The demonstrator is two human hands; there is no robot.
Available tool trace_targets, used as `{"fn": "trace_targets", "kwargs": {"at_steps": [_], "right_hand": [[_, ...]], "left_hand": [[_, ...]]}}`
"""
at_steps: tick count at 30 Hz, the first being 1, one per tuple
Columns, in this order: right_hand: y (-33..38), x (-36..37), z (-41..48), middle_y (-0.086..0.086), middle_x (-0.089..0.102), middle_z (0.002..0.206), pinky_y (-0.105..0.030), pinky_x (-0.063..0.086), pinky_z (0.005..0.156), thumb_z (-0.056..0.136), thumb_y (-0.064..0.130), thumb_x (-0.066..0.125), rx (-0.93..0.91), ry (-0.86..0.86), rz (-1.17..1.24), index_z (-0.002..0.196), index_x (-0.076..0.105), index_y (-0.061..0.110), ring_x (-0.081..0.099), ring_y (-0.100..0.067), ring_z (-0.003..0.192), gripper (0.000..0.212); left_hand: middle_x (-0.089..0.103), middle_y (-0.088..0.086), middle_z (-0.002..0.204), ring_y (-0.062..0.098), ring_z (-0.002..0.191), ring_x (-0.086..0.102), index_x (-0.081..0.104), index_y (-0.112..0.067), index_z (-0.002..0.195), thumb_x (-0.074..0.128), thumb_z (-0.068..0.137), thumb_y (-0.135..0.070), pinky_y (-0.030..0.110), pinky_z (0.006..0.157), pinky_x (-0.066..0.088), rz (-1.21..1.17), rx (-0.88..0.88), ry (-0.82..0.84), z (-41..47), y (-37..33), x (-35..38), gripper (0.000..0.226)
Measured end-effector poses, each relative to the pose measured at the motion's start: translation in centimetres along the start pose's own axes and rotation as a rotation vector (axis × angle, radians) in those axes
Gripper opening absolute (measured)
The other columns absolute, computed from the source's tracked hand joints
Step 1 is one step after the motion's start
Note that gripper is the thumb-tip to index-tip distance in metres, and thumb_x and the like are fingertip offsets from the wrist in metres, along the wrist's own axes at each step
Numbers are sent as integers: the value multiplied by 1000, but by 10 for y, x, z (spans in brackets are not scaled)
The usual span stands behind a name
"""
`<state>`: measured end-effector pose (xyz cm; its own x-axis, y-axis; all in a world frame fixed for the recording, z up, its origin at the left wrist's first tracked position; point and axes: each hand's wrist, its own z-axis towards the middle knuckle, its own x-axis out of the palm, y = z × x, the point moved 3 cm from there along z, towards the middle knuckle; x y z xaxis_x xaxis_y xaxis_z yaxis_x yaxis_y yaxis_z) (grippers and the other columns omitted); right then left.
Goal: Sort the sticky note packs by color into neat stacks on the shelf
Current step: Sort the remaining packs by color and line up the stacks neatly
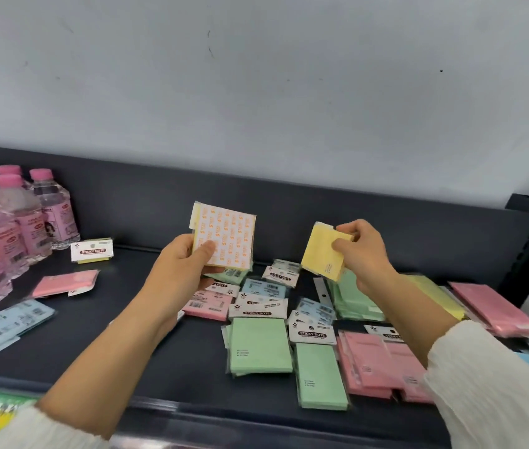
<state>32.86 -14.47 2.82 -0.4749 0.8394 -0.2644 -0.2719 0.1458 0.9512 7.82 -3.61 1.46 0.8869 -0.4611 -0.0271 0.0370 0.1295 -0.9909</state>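
Charcoal-grey metal shelf (159,351) spans the view beneath a pale wall (256,76) and carries the sticky note packs. At its left end stands a cluster of clear plastic water bottles with pink caps and labels (13,228). Right of centre lies a loose, overlapping heap of wrapped packs (276,306) in green, pink and light blue, several showing white "STICKY NOTE" header cards. Two mint-green packs (260,345) lie side by side at its near edge, with pink packs (373,364) just beside them to the right. A tidier pink stack (496,312) sits at the far right. Well apart from the heap, on the left, lie a light blue pack (4,325), a single pink pack (65,281) and a small yellow pack (92,251) near the bottles. Above the heap, the left hand (185,267) has its grip clamped on a yellow pack with orange-printed white backing (224,238), thumb across its face. A second pack possibly sits behind it, though the view is too unclear to say. The right hand (363,254) has its grip pinched on a plain yellow pack (323,257), held tilted in the air.
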Motion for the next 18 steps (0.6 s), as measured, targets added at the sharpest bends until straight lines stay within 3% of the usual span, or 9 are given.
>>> {"fn": "trace_targets", "kwargs": {"at_steps": [3, 5, 10, 18], "right_hand": [[-8, 1, 4, 1, 51, 81, -28, 40, 56, 84, 1, 57, -60, -143, -121, 86, 51, 9, 50, -14, 71, 10], [-17, 11, 4, 0, 50, 76, -25, 33, 49, 83, -1, 55, -95, -163, -223, 75, 47, 10, 46, -14, 64, 16], [-29, 41, 5, -10, 50, 89, -29, 33, 60, 82, -3, 48, -185, -175, -401, 69, 40, 12, 44, -22, 68, 21], [-6, 99, -13, -4, 53, 83, -34, 48, 64, 80, -2, 55, -233, 185, -422, 65, 44, 16, 49, -18, 70, 26]], "left_hand": [[69, -5, 101, 10, 87, 67, 58, -21, 105, 47, 99, -24, 24, 68, 49, 4, -11, -23, -3, -1, 2, 13], [69, -3, 102, 11, 88, 67, 57, -19, 108, 46, 99, -24, 24, 68, 49, 1, -25, -34, -3, 1, 1, 15], [70, -5, 101, 11, 86, 67, 58, -18, 110, 46, 99, -24, 24, 67, 49, -7, -48, -85, -4, 5, -11, 17], [70, -6, 98, 12, 88, 67, 59, -21, 103, 47, 98, -24, 25, 69, 49, -19, -60, -117, -6, 9, -26, 13]]}}
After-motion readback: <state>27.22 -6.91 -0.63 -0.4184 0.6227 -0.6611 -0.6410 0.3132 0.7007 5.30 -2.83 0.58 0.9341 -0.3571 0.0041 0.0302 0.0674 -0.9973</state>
